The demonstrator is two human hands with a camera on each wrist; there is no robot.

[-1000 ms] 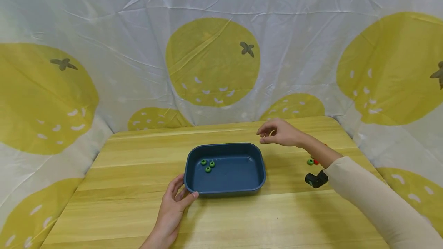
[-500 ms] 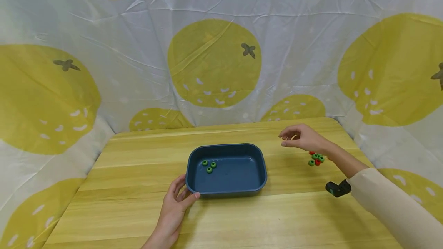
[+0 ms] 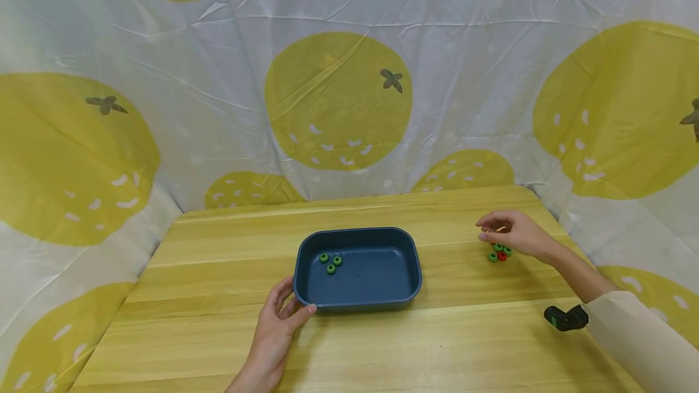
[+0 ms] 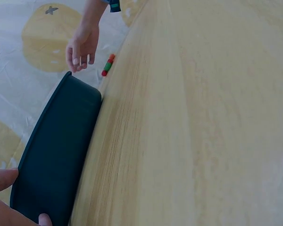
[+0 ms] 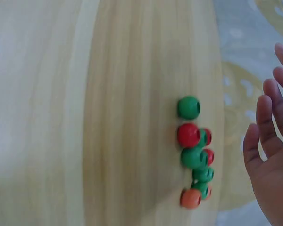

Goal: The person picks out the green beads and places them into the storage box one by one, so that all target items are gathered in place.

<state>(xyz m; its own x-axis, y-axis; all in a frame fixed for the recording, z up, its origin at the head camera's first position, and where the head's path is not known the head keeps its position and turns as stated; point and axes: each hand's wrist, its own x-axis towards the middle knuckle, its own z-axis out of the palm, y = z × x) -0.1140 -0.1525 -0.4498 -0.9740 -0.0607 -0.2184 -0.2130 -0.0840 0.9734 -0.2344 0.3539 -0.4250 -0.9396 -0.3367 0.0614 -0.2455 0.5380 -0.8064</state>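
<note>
My left hand (image 3: 273, 323) grips the near left corner of a dark blue rectangular tub (image 3: 360, 307), thumb at its front rim and fingers along its left side. Three green beads (image 3: 330, 269) with holes lie in the tub's left part. On the right, my right hand (image 3: 516, 234) hovers close over a cluster of beads, fingers loosely bent with nothing between them. That cluster holds several green beads (image 5: 188, 108), red beads (image 5: 188, 135) and orange beads (image 5: 191, 198); in the head view the hand hides part of it.
The wooden table (image 3: 229, 272) carries the tub near its middle and the loose beads near its right edge. A cloth with yellow fruit prints (image 3: 338, 102) hangs behind and beside it. A black device (image 3: 566, 318) sits at the right wrist.
My right hand has moved right and down, from beside the tub to above the loose beads, which its arm partly covered before. The left hand and tub stay in place.
</note>
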